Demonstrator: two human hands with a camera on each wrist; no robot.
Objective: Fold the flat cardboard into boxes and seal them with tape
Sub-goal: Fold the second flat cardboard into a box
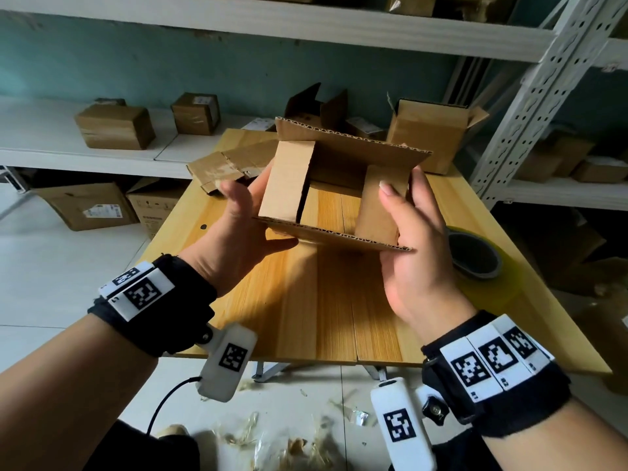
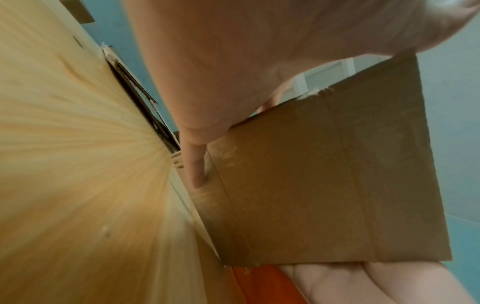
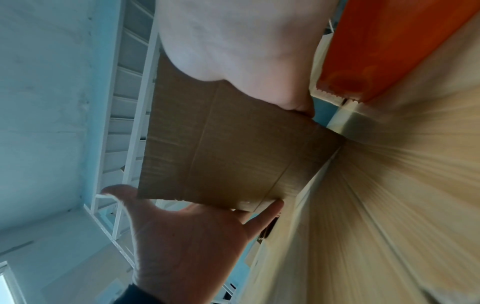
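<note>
Both hands hold the opened box [image 1: 339, 185] above the worktop [image 1: 326, 300], left hand [image 1: 238, 229] cupping, right hand [image 1: 407, 239] pinching; I'd square its corners, then fold the short flaps

Brown corrugated box [image 1: 339, 185], opened, flaps part-folded, held above the table.

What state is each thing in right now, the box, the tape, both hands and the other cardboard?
Brown corrugated cardboard box: opened up, unsealed, held above the table.
Left hand: holds the box's left side.
Right hand: grips its right side.
Yellowish tape roll: lying unused.
Flat brown cardboard: unfolded.
</note>
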